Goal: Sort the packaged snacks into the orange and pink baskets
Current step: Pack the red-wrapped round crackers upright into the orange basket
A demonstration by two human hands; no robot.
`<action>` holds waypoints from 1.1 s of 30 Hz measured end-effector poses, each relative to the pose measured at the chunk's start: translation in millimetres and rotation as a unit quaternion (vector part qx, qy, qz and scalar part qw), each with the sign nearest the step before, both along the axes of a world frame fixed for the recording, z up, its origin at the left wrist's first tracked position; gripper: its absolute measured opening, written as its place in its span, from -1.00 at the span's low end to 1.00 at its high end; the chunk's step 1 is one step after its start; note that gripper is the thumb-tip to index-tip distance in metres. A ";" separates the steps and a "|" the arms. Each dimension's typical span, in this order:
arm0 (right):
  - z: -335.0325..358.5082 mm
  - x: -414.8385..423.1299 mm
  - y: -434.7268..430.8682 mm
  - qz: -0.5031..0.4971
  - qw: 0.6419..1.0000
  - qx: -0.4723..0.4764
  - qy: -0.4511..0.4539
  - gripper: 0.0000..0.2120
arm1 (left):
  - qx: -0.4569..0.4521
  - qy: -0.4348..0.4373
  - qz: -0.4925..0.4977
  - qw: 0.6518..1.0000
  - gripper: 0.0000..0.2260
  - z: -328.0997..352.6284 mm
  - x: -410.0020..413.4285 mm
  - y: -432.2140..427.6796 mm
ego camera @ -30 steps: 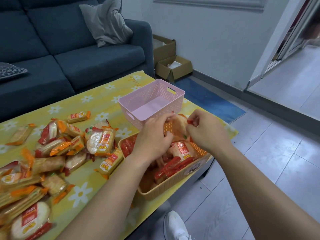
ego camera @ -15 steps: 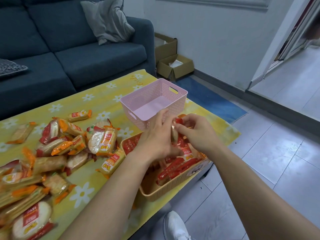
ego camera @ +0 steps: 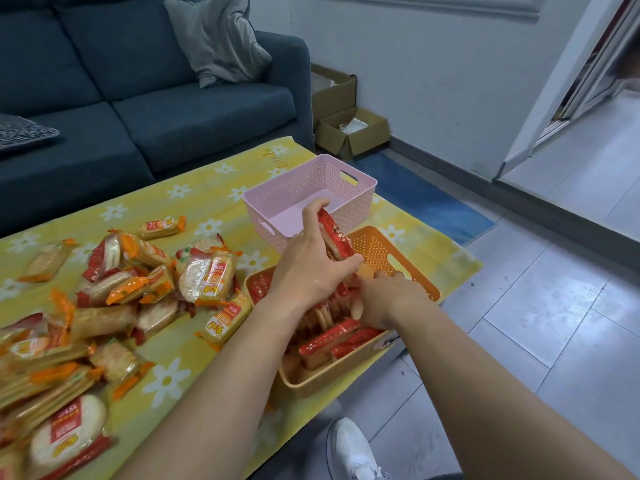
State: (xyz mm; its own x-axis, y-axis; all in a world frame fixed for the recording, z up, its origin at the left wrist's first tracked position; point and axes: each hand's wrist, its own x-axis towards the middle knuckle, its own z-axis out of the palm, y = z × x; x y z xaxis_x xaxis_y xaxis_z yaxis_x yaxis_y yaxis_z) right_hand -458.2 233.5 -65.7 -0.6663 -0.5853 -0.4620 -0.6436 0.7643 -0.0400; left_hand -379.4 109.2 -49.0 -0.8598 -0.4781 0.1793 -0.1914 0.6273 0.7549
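Grips red packet (ego camera: 335, 239) in left hand (ego camera: 310, 271) over orange basket (ego camera: 414, 271), pink basket (ego camera: 360, 199) just behind. Buries right hand (ego camera: 386, 301) among packets (ego camera: 329, 341) at table (ego camera: 194, 206) corner; hold unclear.

Head view, close above the table (ego camera: 194, 355), facing forward-down.

Bright daylight from right doorway, wide-angle edge distortion, blurry bottom-left snacks (ego camera: 52, 410).

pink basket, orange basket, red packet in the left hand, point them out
pink basket (ego camera: 304, 183): head view, inner far wall.
orange basket (ego camera: 375, 245): head view, inner far wall.
red packet (ego camera: 335, 235): head view, middle of the wrapper.
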 end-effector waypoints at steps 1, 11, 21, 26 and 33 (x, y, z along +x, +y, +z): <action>0.4 1.2 -0.9 -0.004 1.000 0.004 0.008 -0.30 | -0.001 0.002 -0.003 1.000 -0.22 -0.2 0.3 -0.4; 49.3 -13.9 29.8 -0.025 0.964 -0.224 0.143 -0.77 | -0.062 0.036 0.016 0.997 -0.35 2.3 -4.2 1.2; 27.9 -20.3 26.8 -0.040 0.907 -0.414 0.067 -0.73 | -0.288 -0.106 0.035 0.951 -0.30 -8.4 -2.6 7.7; 12.9 -12.7 12.0 -0.103 0.883 -0.456 0.025 -0.64 | -0.311 -0.128 0.067 0.939 -0.30 -7.1 -4.0 15.2; 9.8 -10.4 7.1 -0.175 0.896 -0.407 -0.025 -0.69 | -0.300 -0.170 0.045 0.938 -0.56 -7.1 -0.4 14.0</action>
